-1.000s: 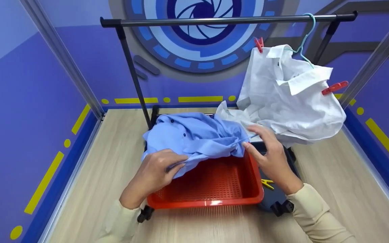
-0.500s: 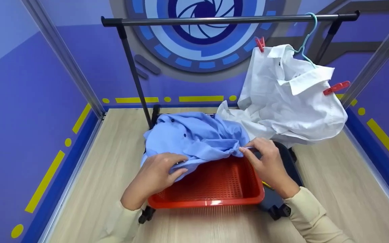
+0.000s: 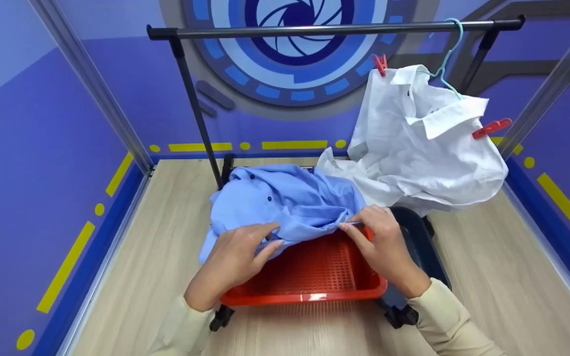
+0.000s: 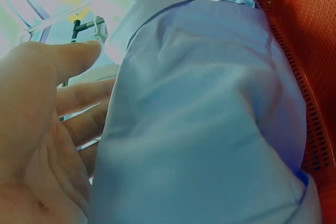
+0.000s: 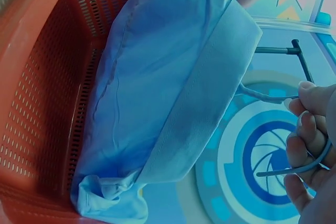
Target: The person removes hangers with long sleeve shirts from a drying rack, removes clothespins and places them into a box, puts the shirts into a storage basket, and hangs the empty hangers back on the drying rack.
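A light blue shirt (image 3: 250,207) with dark buttons lies bunched over the back of a red basket (image 3: 314,297). My left hand (image 3: 233,257) is at the shirt's near left edge. In the left wrist view its fingers (image 4: 84,98) reach behind the cloth, while the thumb stands apart from them. My right hand (image 3: 381,242) pinches a thin blue hanger (image 5: 270,98) beside the shirt's collar (image 5: 210,103). The hanger's hook end curves past the lower fingers in the right wrist view, and its other end runs in behind the collar, where the rest is hidden.
Behind stands a dark clothes rack (image 3: 314,32). A white shirt (image 3: 428,158) hangs at its right on a teal hanger (image 3: 446,59), with red clothes pegs (image 3: 492,128) at its shoulders. Right of the basket is a dark tray (image 3: 416,237), partly behind my right arm.
My right hand has come down and left, closer to the shirt, with the hanger. The left hand has shifted slightly right, and the shirt's left edge hangs lower. The yellow peg is now hidden.
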{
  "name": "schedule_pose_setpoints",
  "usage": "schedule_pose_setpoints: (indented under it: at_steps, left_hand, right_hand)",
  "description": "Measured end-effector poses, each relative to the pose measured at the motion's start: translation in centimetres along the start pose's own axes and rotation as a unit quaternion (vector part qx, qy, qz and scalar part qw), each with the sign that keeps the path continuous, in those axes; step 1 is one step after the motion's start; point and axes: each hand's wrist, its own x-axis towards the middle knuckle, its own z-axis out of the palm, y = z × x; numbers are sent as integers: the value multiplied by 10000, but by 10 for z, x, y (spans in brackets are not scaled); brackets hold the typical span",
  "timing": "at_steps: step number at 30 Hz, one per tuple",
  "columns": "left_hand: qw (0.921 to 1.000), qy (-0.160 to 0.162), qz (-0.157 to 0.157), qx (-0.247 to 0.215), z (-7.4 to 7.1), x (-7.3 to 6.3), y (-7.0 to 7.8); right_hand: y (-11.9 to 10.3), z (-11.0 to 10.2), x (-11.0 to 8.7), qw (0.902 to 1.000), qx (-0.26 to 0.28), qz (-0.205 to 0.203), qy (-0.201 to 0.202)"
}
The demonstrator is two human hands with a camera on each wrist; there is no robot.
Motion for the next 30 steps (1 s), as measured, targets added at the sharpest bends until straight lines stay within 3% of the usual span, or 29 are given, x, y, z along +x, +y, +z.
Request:
schedule_pose_setpoints:
  at_steps: [9,14,23,30]
  left_hand:
    - [9998,114,77,140,10,-1,4]
    - [9992,-70,143,355,13,1,6]
    - [9982,-339,172,453,14,3,8]
    - [9979,-522,112,353,12,4,9]
  right_hand:
    - [-14,0,4,9979,210,-583,202]
    - [-22,-1,5,9962,231,-822,143]
    - [-23,3,4,9955,105,-940,84]
    - [-18,3,2,9972,111,-730,103]
